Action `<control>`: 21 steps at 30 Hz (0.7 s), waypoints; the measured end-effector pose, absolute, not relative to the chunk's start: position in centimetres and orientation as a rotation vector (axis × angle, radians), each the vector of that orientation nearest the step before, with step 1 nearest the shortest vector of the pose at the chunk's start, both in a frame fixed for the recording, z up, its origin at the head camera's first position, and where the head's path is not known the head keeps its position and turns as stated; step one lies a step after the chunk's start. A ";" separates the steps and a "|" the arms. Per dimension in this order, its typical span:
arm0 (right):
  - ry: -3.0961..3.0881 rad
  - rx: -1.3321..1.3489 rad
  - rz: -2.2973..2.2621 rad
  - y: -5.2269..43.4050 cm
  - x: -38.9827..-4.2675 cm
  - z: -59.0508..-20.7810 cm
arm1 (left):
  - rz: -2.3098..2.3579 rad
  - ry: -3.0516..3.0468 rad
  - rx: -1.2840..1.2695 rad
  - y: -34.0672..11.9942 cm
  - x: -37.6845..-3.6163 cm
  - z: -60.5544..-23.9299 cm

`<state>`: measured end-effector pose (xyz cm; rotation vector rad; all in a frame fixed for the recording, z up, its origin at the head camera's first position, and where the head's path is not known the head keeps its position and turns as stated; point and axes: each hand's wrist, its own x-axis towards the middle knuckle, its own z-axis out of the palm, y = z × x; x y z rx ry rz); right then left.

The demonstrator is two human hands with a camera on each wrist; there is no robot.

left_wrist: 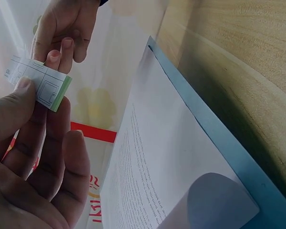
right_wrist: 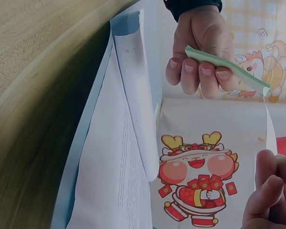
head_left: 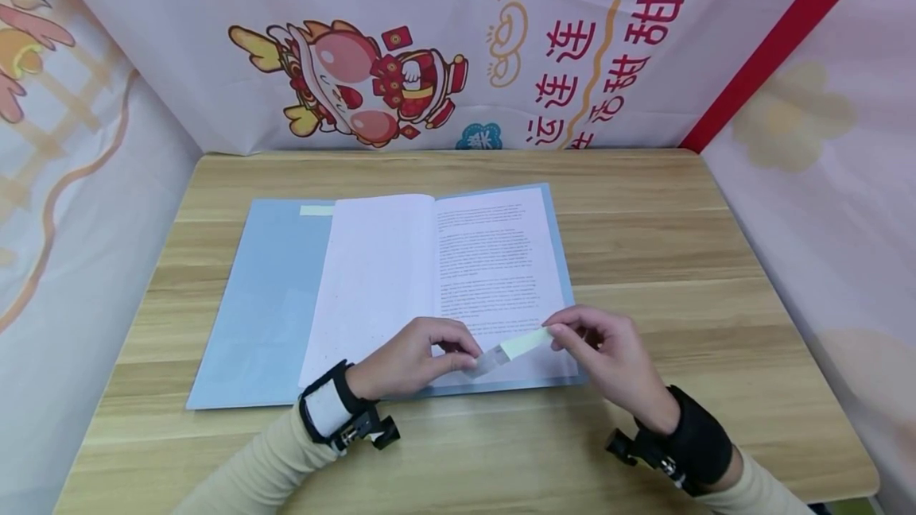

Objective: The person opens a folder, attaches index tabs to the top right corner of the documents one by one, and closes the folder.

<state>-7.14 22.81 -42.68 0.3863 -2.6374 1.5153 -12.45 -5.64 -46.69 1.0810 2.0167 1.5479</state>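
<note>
I see my left hand point(head_left: 411, 356) pinching one end of the green sticky-note pad point(head_left: 510, 350), and my right hand point(head_left: 604, 352) pinches the other end; the pad hangs between both fingertips, just above the printed page point(head_left: 494, 261).

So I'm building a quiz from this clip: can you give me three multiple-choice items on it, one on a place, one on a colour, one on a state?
1. Where does the printed page lie?
A on the open folder's right side
B on bare table
C on the wall

2. What colour is the folder?
A red
B light blue
C black

3. How is the sticky-note pad held?
A lying flat
B by one hand
C between both hands

Answers:
A, the text sits right of the fold.
B, its cover shows blue.
C, the left hand and right hand pinch its ends.
</note>
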 end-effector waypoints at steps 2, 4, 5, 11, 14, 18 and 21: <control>-2.634 0.380 1.507 22.9 -7.2 -42.7 | 1.548 2.015 1.083 -5.7 -12.5 -46.7; -2.630 0.372 1.495 23.0 -7.2 -42.7 | 1.548 2.016 1.085 -5.7 -12.5 -46.7; -2.630 0.368 1.490 23.1 -7.2 -42.6 | 1.547 2.017 1.083 -5.7 -12.5 -46.6; -2.631 0.363 1.464 23.3 -7.1 -42.6 | 1.539 2.030 1.073 -5.8 -12.5 -46.5; -2.630 0.359 1.465 23.4 -7.1 -42.6 | 1.532 2.039 1.073 -5.8 -12.5 -46.6; -2.624 0.354 1.476 23.5 -7.2 -42.7 | 1.516 2.052 1.080 -5.7 -12.4 -46.7; -2.622 0.348 1.476 23.6 -7.3 -42.8 | 1.484 2.078 1.099 -5.6 -12.3 -46.6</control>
